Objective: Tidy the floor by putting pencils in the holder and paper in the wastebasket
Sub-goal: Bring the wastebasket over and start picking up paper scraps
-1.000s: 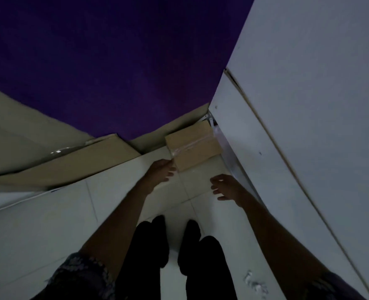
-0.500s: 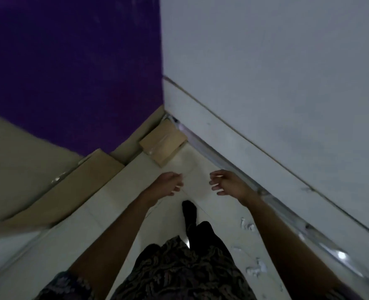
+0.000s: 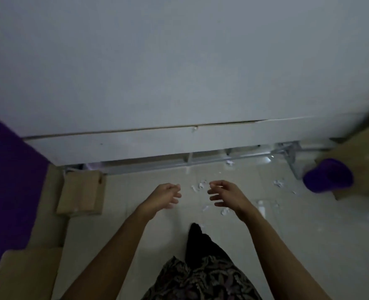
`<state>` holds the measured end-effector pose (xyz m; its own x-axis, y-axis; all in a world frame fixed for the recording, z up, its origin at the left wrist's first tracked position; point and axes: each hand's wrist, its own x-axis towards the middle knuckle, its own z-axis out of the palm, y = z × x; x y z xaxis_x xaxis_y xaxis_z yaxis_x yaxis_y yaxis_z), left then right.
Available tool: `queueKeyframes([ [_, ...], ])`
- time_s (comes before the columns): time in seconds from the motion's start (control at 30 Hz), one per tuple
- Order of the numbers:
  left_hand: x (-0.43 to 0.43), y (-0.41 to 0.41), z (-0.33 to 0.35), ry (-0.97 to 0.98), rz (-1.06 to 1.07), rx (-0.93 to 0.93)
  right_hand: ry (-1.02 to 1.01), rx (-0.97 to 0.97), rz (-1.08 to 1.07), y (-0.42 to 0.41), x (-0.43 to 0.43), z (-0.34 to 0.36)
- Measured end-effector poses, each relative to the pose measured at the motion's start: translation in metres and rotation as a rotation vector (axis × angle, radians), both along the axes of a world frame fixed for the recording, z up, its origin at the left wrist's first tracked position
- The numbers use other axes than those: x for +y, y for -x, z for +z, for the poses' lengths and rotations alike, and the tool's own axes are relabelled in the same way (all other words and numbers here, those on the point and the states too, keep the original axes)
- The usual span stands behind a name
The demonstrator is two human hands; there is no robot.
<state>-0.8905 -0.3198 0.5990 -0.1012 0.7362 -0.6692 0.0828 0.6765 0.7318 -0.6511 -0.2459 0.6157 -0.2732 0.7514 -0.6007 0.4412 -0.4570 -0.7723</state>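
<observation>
Small white paper scraps [image 3: 198,187] lie scattered on the pale tiled floor ahead of my hands, and more scraps [image 3: 279,183] lie to the right. A purple round container [image 3: 327,178] stands at the far right on the floor. My left hand [image 3: 165,194] hovers over the floor with loosely curled fingers, holding nothing. My right hand [image 3: 224,194] hovers beside it, fingers spread and relaxed, also holding nothing. No pencils show in this dim view.
A white panel wall [image 3: 179,144] with a metal rail at its foot runs across ahead. A cardboard box [image 3: 80,192] sits at the left by a purple wall [image 3: 8,169]. More cardboard [image 3: 361,161] stands at the right. My black-socked foot [image 3: 195,232] is below my hands.
The view has swung right: the cardboard box slid to the left, and the paper scraps and purple container came into sight. Both hands stayed out in front, holding nothing.
</observation>
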Motion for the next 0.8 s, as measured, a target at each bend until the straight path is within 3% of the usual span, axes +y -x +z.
queueKeyframes([
  [0.37, 0.064, -0.216, -0.013, 0.036, -0.286, -0.023, -0.039, -0.171, -0.178, -0.223, -0.036, -0.004],
  [0.8, 0.179, -0.494, -0.054, 0.187, -0.278, -0.090, -0.031, -0.307, -0.088, -0.493, 0.047, -0.024],
])
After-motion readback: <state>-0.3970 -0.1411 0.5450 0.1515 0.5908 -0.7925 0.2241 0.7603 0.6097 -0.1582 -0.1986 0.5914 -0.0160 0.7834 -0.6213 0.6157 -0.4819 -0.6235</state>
